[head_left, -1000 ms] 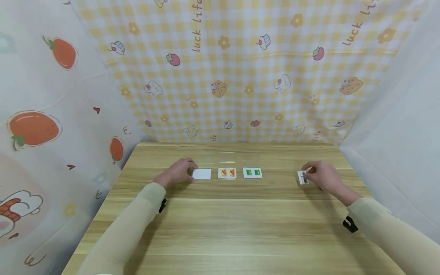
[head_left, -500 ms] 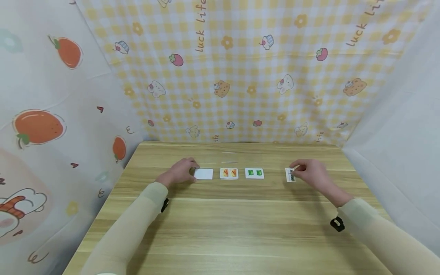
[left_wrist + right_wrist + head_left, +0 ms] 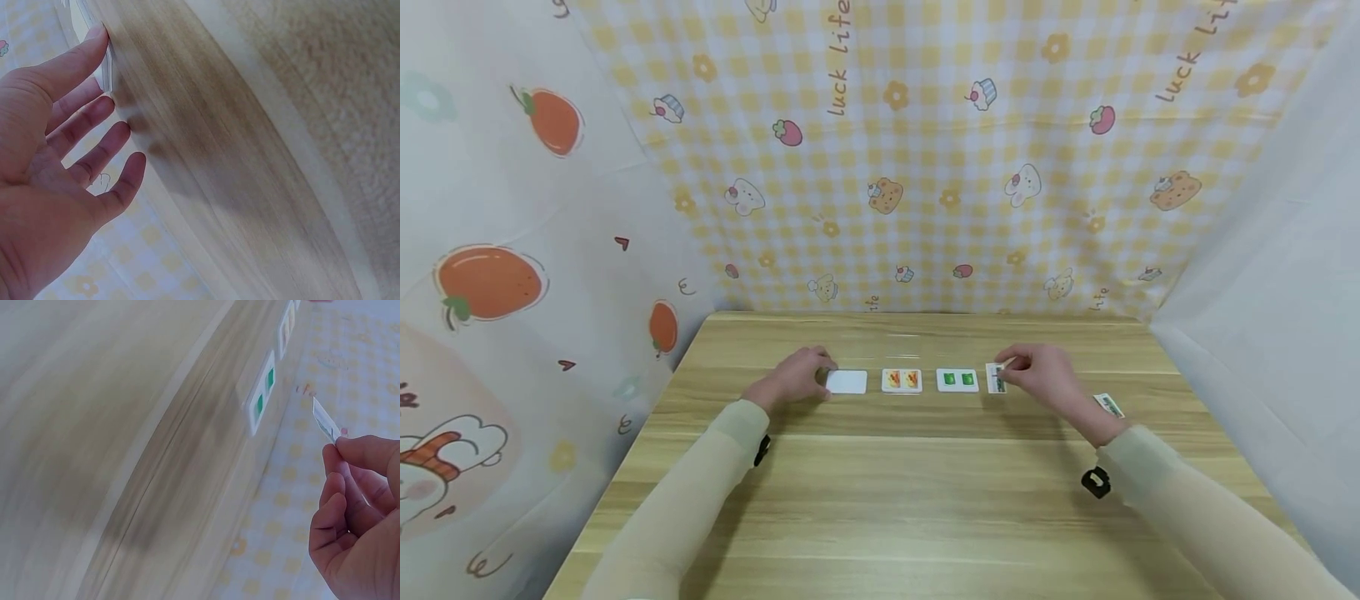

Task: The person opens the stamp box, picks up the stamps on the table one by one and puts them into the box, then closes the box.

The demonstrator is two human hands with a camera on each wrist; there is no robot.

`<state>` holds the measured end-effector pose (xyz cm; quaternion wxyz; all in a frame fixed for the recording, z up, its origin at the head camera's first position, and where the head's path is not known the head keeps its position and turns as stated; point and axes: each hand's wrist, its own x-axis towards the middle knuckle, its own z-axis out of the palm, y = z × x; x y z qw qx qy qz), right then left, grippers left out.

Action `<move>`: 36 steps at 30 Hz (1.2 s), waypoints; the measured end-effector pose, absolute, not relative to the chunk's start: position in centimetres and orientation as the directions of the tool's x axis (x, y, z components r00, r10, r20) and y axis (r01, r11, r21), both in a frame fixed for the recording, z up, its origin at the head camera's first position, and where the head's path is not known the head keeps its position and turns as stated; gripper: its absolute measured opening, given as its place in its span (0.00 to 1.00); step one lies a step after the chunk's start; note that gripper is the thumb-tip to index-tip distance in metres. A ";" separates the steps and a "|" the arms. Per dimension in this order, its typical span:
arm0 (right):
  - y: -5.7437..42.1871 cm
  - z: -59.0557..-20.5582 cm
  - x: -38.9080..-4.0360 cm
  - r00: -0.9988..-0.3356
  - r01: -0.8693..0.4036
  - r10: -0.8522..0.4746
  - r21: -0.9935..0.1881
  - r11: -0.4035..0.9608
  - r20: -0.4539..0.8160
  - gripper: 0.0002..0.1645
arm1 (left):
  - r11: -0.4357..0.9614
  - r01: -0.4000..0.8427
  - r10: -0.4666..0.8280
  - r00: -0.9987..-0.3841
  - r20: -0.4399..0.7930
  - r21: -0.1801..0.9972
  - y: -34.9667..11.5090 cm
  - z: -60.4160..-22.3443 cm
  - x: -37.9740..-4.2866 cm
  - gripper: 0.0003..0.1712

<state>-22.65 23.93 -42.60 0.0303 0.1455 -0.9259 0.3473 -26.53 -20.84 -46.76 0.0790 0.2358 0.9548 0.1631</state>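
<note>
Three cards lie in a row along a clear plastic holder: a blank white card (image 3: 847,382), a card with two orange pictures (image 3: 902,381) and a card with two green pictures (image 3: 957,380). My left hand (image 3: 793,377) is at the row's left end. Its thumb and index finger hold the end of the clear holder (image 3: 109,72) from both sides, the other fingers spread loosely. My right hand (image 3: 1045,377) pinches a small picture card (image 3: 994,378) between thumb and index finger, just right of the green card. In the right wrist view this picture card (image 3: 325,422) stands tilted, raised off the wood.
Another small picture card (image 3: 1108,406) lies on the wooden table (image 3: 910,517) behind my right wrist. A checked yellow curtain (image 3: 925,167) hangs at the table's back edge. White cloth hangs at both sides.
My right hand has moved left with the small picture card, up beside the green card. The other picture card has come into view behind the wrist. My left hand has stayed in place.
</note>
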 end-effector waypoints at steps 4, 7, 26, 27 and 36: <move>22.0 -42.7 -23.3 -0.954 -0.293 -0.260 -0.658 0.693 0.150 0.10 | 0.838 0.417 0.472 -0.877 -0.086 0.352 -20.8 -46.9 -26.5 0.33; 20.5 -42.9 -23.7 -0.950 -0.302 -0.274 -0.673 0.675 0.152 0.09 | 0.839 0.407 0.466 -0.880 -0.091 0.360 -20.8 -46.9 -26.5 0.33; 10.5 -44.4 -25.8 -0.945 -0.313 -0.277 -0.730 0.608 0.174 0.06 | 0.840 0.433 0.482 -0.872 -0.083 0.325 -20.8 -47.0 -26.9 0.33; 10.0 -44.5 -25.9 -0.948 -0.304 -0.273 -0.730 0.612 0.166 0.06 | 0.840 0.434 0.482 -0.872 -0.081 0.325 -20.8 -47.0 -26.9 0.33; 5.3 -45.0 -26.8 -0.955 -0.271 -0.268 -0.746 0.608 0.129 0.05 | 0.841 0.431 0.477 -0.876 -0.073 0.326 -21.1 -47.1 -26.9 0.33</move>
